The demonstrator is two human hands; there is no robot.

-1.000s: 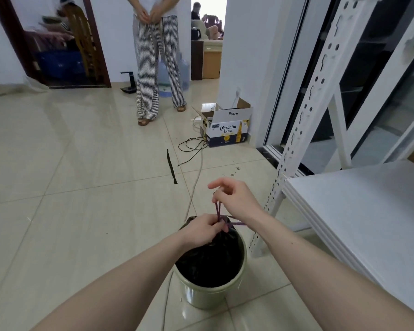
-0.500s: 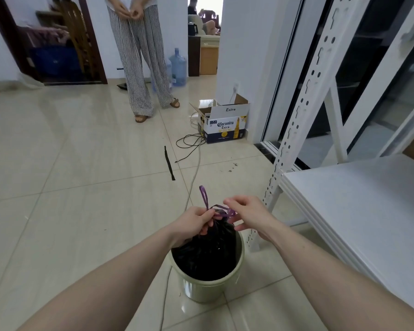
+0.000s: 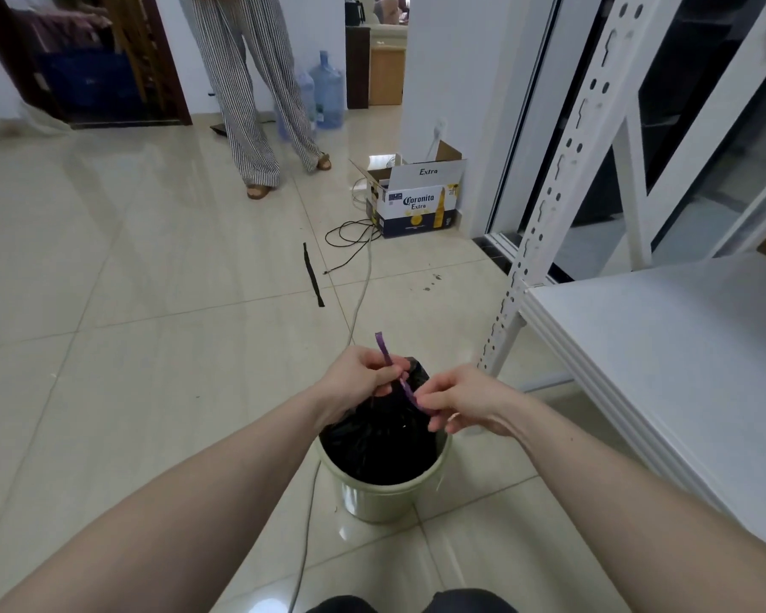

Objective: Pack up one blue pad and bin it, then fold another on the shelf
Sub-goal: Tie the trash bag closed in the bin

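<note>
A pale green bin [image 3: 388, 502] stands on the floor tiles, lined with a black bag [image 3: 379, 440] gathered at its top. Both my hands are over the bag's neck. My left hand [image 3: 357, 376] pinches the gathered neck and one end of the purple drawstring [image 3: 385, 353], which sticks up above the fingers. My right hand [image 3: 463, 404] pinches the other end of the string just right of the neck. No blue pad is visible; the bag hides what is inside. The white shelf board [image 3: 664, 338] lies bare at the right.
A white slotted shelf upright [image 3: 545, 223] rises beside the bin. A grey cable [image 3: 363, 285] runs across the floor past the bin. A Coronita box [image 3: 416, 201] and black wires lie further back. A person in striped trousers [image 3: 257, 81] stands at the far side, with water bottles behind.
My right hand came down from above the bag to its right side, pulling the purple string across. The left hand kept its hold on the bag's neck. The view tilted down slightly.
</note>
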